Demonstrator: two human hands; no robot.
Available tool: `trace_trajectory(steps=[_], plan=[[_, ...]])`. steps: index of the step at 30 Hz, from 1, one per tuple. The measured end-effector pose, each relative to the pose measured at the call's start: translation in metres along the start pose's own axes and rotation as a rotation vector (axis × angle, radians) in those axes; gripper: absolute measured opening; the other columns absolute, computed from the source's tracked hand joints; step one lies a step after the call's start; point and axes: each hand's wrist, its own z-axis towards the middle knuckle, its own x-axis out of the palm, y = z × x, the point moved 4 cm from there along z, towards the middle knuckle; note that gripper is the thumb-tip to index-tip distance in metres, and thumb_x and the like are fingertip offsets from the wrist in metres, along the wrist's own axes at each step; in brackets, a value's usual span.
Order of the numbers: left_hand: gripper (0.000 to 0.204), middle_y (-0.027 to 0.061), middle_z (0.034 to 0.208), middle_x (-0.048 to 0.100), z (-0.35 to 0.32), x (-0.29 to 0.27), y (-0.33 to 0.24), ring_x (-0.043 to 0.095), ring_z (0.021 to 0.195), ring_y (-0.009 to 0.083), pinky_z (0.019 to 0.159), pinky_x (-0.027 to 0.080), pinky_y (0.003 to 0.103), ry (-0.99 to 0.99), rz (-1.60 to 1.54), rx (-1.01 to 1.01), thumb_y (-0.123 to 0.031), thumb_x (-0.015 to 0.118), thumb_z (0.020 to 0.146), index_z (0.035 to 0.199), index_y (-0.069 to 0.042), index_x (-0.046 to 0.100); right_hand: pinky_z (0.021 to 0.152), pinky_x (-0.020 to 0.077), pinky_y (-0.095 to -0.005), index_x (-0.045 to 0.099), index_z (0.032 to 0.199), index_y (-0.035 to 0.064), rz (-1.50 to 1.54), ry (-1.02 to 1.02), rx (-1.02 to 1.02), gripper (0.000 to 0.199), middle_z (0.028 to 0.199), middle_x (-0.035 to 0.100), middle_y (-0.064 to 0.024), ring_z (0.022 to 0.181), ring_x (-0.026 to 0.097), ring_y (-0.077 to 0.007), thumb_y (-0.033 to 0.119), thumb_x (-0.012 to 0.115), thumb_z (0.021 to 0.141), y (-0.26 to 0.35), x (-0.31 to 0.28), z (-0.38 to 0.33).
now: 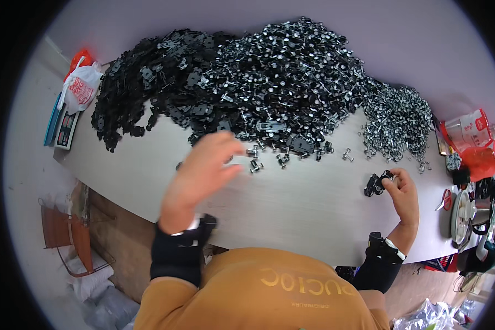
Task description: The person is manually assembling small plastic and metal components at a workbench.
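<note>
At the right of the table my right hand (pixel 404 193) pinches a small black wheeled part (pixel 375 185), like a toy car chassis, between thumb and fingers. My left hand (pixel 202 165) is over the table left of centre, blurred, thumb and fingers apart, with nothing clearly held. It is near the front edge of a heap of flat black plastic plates (pixel 170 77). Beside its fingertips lie a few loose black wheel pieces (pixel 255 165). A big heap of black parts with silver wheels (pixel 291 71) rises behind, and a single axle with two wheels (pixel 347 154) lies apart.
A pile of small silver pieces (pixel 399 118) covers the back right. Red-handled scissors (pixel 445 200), a red bag (pixel 478 162) and a round white appliance (pixel 463 217) stand along the right edge. At the left end are a white plastic bag (pixel 82 88) and a scale-like device (pixel 67 129). A brown chair (pixel 69 228) stands left.
</note>
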Motion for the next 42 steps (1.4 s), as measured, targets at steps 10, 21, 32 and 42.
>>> trace_trajectory(steps=[10, 21, 32, 42], plan=[[0.03, 0.0084, 0.105, 0.056, -0.079, -0.01, 0.076, 0.052, 0.099, 0.0313, 0.08, 0.047, 0.039, 0.071, 0.196, -0.356, -0.001, 0.074, 0.069, 0.093, -0.007, 0.057, 0.062, 0.0449, -0.035, 0.065, 0.109, 0.0128, -0.261, 0.167, -0.23, 0.028, 0.068, 0.052, -0.0065, 0.066, 0.056, -0.021, 0.012, 0.071, 0.081, 0.047, 0.096, 0.038], [0.024, 0.0025, 0.078, 0.057, -0.011, 0.01, 0.017, 0.055, 0.072, 0.0108, 0.06, 0.045, 0.026, 0.191, -0.666, -0.63, -0.004, 0.067, 0.086, 0.103, -0.007, 0.05, 0.077, 0.051, -0.0433, 0.063, 0.112, 0.0167, -0.676, 0.211, -0.41, 0.031, 0.096, 0.063, -0.0082, 0.092, 0.063, -0.0298, 0.01, 0.067, 0.081, 0.034, 0.119, 0.038], [0.036, 0.0006, 0.096, 0.051, 0.09, 0.105, -0.06, 0.051, 0.074, 0.0098, 0.061, 0.044, 0.023, 0.245, -1.066, -0.321, 0.0, 0.06, 0.089, 0.122, -0.009, 0.048, 0.078, 0.051, -0.0434, 0.061, 0.107, 0.0126, -0.572, 0.165, -0.494, 0.026, 0.096, 0.065, -0.0084, 0.093, 0.063, -0.0306, 0.017, 0.068, 0.082, 0.038, 0.12, 0.025], [0.04, 0.0101, 0.096, 0.06, 0.096, 0.151, -0.044, 0.055, 0.069, 0.0142, 0.051, 0.039, 0.024, 0.278, -1.796, -0.314, -0.021, 0.035, 0.106, 0.139, 0.001, 0.04, 0.076, 0.0497, -0.0447, 0.059, 0.093, 0.0071, -0.474, 0.23, -0.456, 0.027, 0.093, 0.066, -0.0114, 0.089, 0.063, -0.0325, 0.026, 0.072, 0.079, 0.022, 0.118, 0.033]])
